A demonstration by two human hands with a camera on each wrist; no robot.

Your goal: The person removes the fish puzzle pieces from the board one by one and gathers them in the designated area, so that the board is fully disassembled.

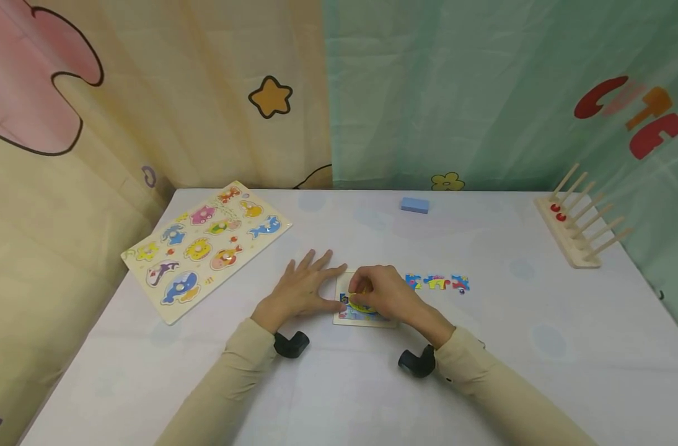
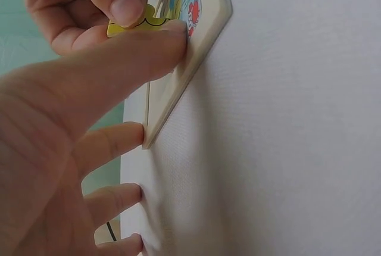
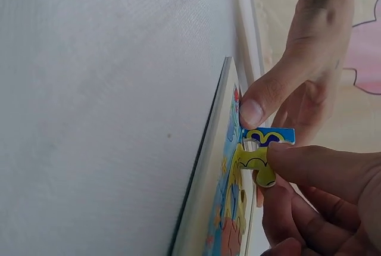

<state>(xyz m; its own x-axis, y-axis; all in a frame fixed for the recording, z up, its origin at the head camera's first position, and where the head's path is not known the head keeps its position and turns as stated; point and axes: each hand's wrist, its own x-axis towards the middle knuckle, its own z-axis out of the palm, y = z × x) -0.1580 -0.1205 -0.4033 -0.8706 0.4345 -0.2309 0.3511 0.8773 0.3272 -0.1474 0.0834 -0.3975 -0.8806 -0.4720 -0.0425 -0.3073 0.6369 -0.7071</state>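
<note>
A small wooden jigsaw puzzle board [image 1: 364, 323] lies on the white table, its lower part filled with colourful pieces. My left hand [image 1: 302, 290] spreads its fingers at the board's left side; the thumb [image 2: 161, 47] rests on the board and a fingertip touches its edge. Between thumb and fingers, my right hand [image 1: 391, 296] pinches a yellow and blue jigsaw piece [image 3: 256, 161], tilted up on edge against the board. The right hand covers part of the board in the head view. Just right of it, three loose jigsaw pieces [image 1: 437, 282] lie in a row.
A large sea-animal peg puzzle [image 1: 211, 238] lies at the back left. The back of the table holds a blue block [image 1: 415, 205]. At the far right stands a wooden peg rack [image 1: 574, 238] with two red beads. Curtains hang behind the table.
</note>
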